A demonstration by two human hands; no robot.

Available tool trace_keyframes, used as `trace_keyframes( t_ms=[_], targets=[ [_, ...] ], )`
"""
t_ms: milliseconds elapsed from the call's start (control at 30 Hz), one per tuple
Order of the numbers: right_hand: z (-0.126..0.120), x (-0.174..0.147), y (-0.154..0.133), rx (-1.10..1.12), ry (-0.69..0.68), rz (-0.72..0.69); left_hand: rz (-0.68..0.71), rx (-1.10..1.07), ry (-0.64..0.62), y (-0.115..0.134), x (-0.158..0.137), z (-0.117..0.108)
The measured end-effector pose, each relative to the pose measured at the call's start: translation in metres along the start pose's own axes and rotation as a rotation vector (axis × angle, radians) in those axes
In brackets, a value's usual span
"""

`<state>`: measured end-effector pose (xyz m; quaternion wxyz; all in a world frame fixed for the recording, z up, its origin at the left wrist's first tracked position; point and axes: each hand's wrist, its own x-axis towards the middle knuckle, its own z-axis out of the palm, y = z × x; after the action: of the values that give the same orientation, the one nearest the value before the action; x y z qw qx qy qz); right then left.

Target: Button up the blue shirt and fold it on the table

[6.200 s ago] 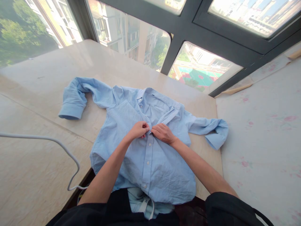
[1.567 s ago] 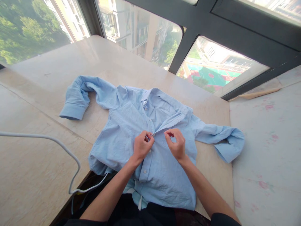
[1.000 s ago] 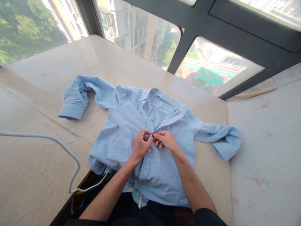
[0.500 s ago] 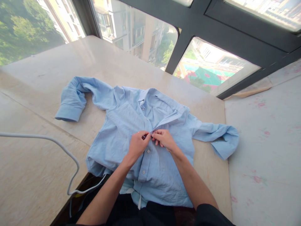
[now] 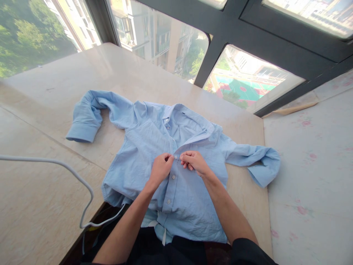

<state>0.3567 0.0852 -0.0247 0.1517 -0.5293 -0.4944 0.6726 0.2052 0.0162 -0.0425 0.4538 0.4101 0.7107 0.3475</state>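
The pale, stone-patterned worktop spreads beneath everything, its far edge meeting the dark window frame and its right edge the floral wall. A light blue shirt lies front up between the near and far edges, collar toward the far edge, lower part hanging past the near edge; one sleeve bends out to the left, the other reaches the right edge. A white cable curves across the left part and dips over the near edge. Both hands are at the middle of the shirt front. The left hand has its fingers pinched on the placket's edge; the right hand has its fingers narrowed just across from them, and whether they grip cloth I cannot tell. A small white button shows between the two sets of fingertips.
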Motion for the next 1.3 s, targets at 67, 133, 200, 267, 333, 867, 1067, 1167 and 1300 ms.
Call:
trace_keyframes(
  t_ms=[67,133,200,267,333,867,1067,1167,1300],
  targets=[
    [-0.002,0.0,0.001,-0.01,0.012,-0.018,-0.003,0.026,0.006,-0.001,0.0,0.0],
    [-0.002,0.0,0.002,-0.059,0.01,-0.049,0.01,0.05,-0.006,-0.003,0.001,0.001],
    [0.0,0.0,0.004,-0.137,-0.008,-0.097,0.021,0.066,-0.029,-0.003,0.002,0.0],
    [0.003,-0.001,0.007,-0.25,0.003,-0.191,0.029,0.084,-0.05,-0.003,0.004,-0.001],
    [0.007,-0.001,0.011,-0.403,0.053,-0.317,0.043,0.13,-0.059,-0.001,0.004,-0.002],
    [0.008,0.005,0.035,-0.943,0.214,-0.737,0.149,0.638,0.144,-0.003,0.001,0.0],
    [-0.012,-0.001,0.045,-0.681,0.289,-0.789,0.309,0.658,0.178,-0.019,-0.003,0.006],
    [-0.029,-0.006,0.044,-0.626,0.426,-0.735,0.297,0.685,0.154,-0.015,-0.001,0.004],
    [-0.047,-0.007,0.043,-0.509,0.51,-0.62,0.232,0.597,0.106,0.001,0.01,-0.003]
  ],
)
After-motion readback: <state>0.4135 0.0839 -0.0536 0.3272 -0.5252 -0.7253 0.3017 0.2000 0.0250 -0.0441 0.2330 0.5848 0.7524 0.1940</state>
